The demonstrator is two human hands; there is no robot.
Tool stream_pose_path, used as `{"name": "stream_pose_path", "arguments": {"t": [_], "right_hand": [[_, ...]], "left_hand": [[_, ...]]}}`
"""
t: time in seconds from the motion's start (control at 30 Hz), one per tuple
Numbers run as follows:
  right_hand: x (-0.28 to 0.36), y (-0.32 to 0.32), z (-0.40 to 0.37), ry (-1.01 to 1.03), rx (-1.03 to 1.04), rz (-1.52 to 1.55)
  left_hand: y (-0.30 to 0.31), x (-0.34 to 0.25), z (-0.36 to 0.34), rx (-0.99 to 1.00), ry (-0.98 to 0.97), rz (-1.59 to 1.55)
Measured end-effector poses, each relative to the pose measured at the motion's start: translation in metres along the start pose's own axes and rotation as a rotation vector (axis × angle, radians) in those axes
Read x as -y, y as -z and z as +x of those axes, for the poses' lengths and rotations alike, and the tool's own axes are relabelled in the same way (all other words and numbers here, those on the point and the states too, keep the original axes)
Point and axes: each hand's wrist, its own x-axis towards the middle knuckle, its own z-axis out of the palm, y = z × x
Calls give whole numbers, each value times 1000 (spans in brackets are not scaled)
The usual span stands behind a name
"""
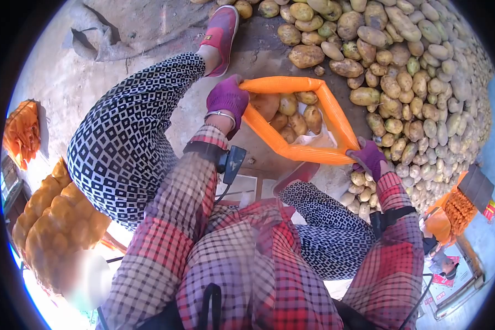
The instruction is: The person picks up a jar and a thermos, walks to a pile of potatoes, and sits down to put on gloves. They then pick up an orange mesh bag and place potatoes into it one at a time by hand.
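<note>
An orange mesh sack (272, 144) is held with its rolled rim spread wide in front of me. Several potatoes (287, 104) lie inside it, along with a pale sheet (320, 138) near the side closest to me. My left hand (226, 103), in a purple glove, is closed on the left part of the rim. At the near right corner, my right hand (370, 158), gloved in purple too, grips the rim with the thumb on top. The lower part of the sack is hidden below the rim.
A large potato heap (407, 82) rises at the right and far side. Filled mesh sacks (60, 220) stand at the left, near folded orange sacks (22, 135). More orange sacks (457, 212) lie at the right. A grey cloth (102, 36) rests on the dirt floor.
</note>
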Motion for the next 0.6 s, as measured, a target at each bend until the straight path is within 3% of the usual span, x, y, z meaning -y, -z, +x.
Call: {"name": "stream_pose_path", "arguments": {"t": [0.23, 0.3, 0.37, 0.4, 0.43, 0.5, 0.57, 0.6], "right_hand": [[28, 51, 13, 96, 104, -270], [21, 51, 28, 56, 135, -261], [3, 45, 42, 73, 208, -129], [-9, 38, 50, 91, 197, -30], [-20, 30, 57, 96, 211, -5], [-44, 9, 65, 209, 100, 296], [-54, -10, 62, 231, 72, 464], [-53, -11, 57, 282, 121, 518]], "left_hand": [[-8, -12, -25, 65, -9, 171], [-8, -19, -27, 19, -77, 177], [-6, -33, -30, -12, -165, 423], [-7, -43, -37, -181, -360, 617], [-15, -54, -41, -175, -367, 644], [-46, -78, -51, -362, -917, 442], [-96, -94, -63, -9, -994, 296], [-123, -97, -59, 24, -1033, 316]]}}
